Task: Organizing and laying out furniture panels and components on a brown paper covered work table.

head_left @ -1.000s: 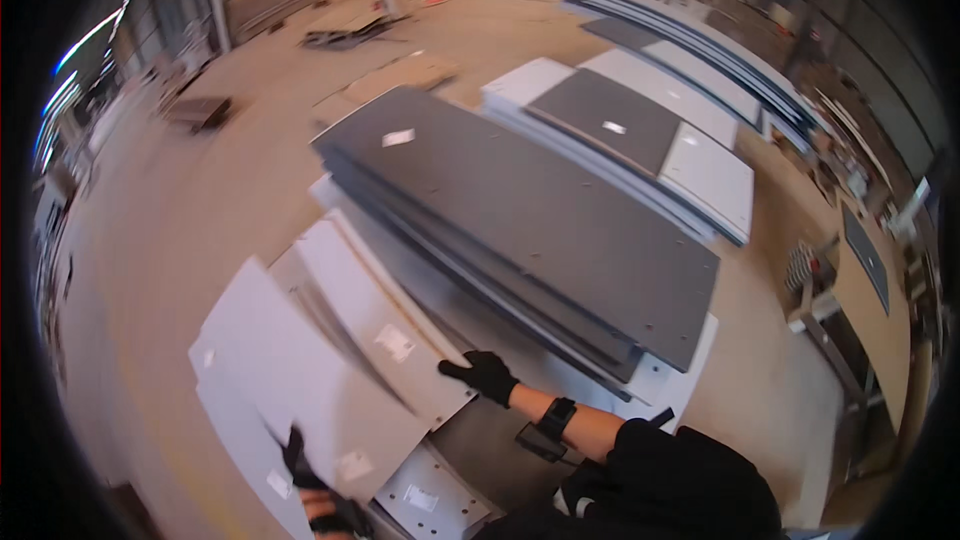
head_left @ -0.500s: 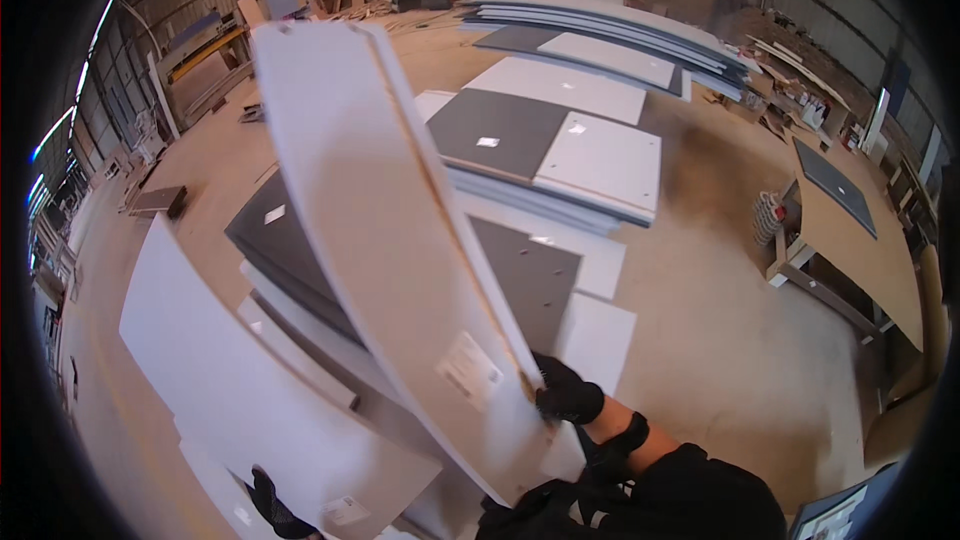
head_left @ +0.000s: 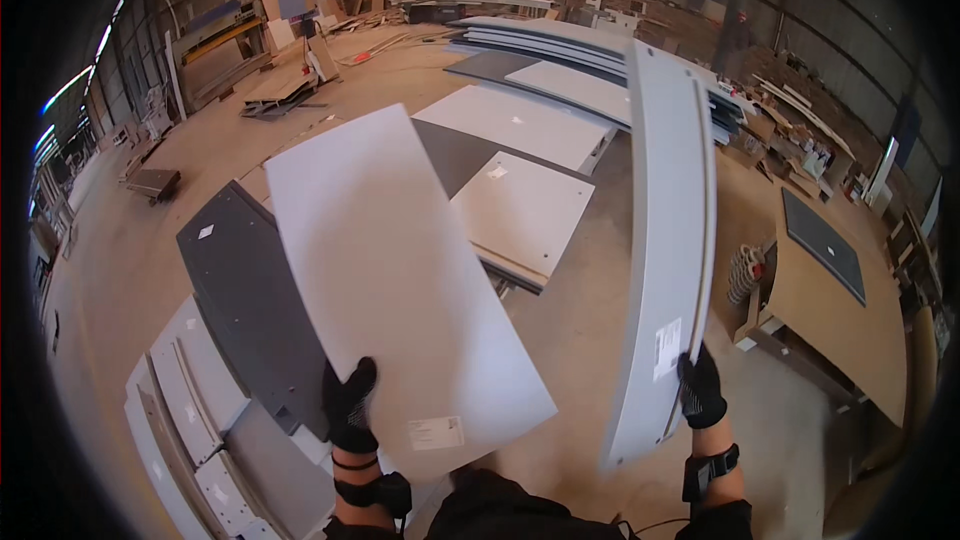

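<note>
My left hand (head_left: 350,406), in a black glove, is closed on the left edge of a wide pale grey panel (head_left: 385,250), near its lower corner. The thumb lies over the panel's face, and a label sticks near the bottom edge. My right hand (head_left: 702,390), gloved too, grips a long narrow grooved panel (head_left: 666,220) by its right edge, beside a white label. Both panels are held up and tilted, apart from each other. My right fingers are partly hidden behind the narrow panel.
Beyond the panels lie stacks of white and dark boards (head_left: 540,205). A dark panel (head_left: 255,290) and grooved narrow panels (head_left: 190,390) lie at the left. On the right stands a brown-topped table (head_left: 840,310) bearing a dark panel (head_left: 825,240). Farther off is a tall board stack (head_left: 540,35).
The narrow panel has swung from the middle to the right in my right hand. My left hand has closed on the wide panel, which has come up from the lower left to the middle.
</note>
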